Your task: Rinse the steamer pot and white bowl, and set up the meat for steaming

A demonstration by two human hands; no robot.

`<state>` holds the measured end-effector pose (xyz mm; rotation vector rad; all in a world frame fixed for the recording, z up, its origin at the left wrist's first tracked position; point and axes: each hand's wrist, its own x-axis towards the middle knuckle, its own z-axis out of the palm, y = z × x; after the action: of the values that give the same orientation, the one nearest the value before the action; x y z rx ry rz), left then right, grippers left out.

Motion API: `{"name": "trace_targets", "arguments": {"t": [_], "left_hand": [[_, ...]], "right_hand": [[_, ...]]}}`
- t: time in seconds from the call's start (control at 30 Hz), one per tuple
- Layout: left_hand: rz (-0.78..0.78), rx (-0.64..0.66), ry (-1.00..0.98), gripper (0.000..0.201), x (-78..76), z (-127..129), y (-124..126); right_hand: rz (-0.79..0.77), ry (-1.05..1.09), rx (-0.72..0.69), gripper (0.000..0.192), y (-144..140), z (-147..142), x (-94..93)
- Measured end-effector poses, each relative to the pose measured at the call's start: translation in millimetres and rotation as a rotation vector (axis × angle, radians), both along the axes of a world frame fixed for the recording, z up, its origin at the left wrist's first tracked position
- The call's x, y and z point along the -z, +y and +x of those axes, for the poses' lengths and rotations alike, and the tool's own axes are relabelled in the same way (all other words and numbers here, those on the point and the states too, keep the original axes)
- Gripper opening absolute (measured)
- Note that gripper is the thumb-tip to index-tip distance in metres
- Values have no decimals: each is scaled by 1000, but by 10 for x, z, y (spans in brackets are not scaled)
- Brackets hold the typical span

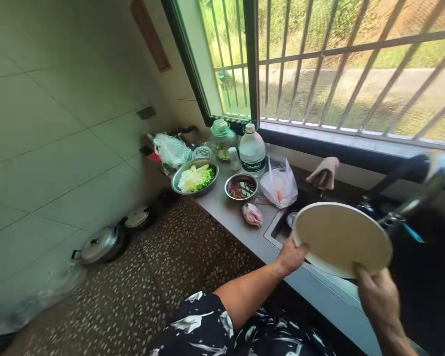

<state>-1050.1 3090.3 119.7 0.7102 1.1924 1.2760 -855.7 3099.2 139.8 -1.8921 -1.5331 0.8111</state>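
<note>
A round, cream-coloured cutting board (341,238) is tilted over the sink (276,236) and hides much of it. My left hand (292,254) grips its left edge, fingers out of sight beneath and thumb on top. At the near right edge, my right hand (378,291) is closed on the same board, slightly blurred. To the left on the counter lies a small wrapped piece of raw meat (252,215). Behind it stands a metal bowl (227,190) of dark reddish strips in liquid.
A basin of leafy greens (196,179), a large water bottle (252,148), a glass jar (222,138) and a white plastic bag (280,185) crowd the counter. The faucet (415,198) rises beyond the board. Lidded pots (100,244) sit on the floor at left.
</note>
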Motion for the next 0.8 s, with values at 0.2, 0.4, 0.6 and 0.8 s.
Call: {"name": "trace_targets", "arguments": {"t": [0.2, 0.4, 0.6, 0.8], "left_hand": [[-390, -369, -168, 32, 469, -1605, -341], [-522, -719, -276, 35, 903, -2793, -605], [-524, -771, -282, 36, 1144, -3403, -243], [-552, -799, -299, 44, 1267, -3601, -115]], "right_hand": [[-438, 307, -582, 67, 248, -1194, 289], [-763, 456, -409, 44, 378, -2022, 767], [-776, 559, -401, 26, 663, -2973, 924], [-785, 784, -95, 22, 1133, -3807, 958]]}}
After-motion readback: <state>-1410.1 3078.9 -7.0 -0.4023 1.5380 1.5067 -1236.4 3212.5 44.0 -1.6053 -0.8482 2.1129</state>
